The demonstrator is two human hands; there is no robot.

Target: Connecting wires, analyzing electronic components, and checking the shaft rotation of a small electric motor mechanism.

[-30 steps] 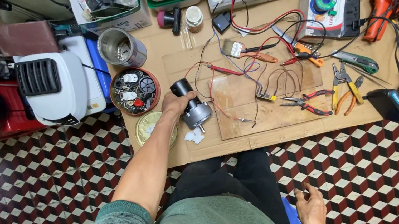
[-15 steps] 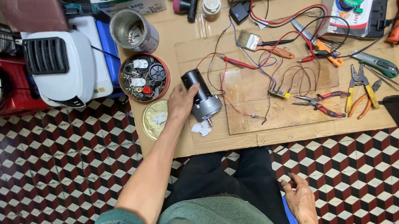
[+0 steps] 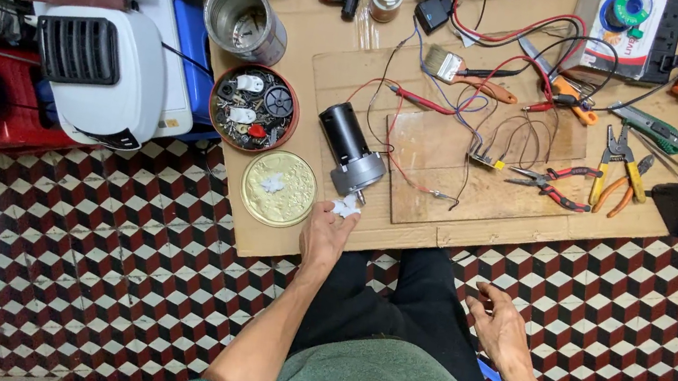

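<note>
Our left hand (image 3: 325,235) pinches a small white crumpled wad (image 3: 345,209) between its fingers (image 3: 341,216) at the near edge of the table (image 3: 308,41). The wad lies just below the shaft end of a black-and-silver motor (image 3: 349,149), touching or nearly so; we cannot tell which. A gold round lid (image 3: 278,188) sits just left of the fingers. Our right hand (image 3: 501,323) hangs loosely open and empty over the knee, well apart from the table's things.
</note>
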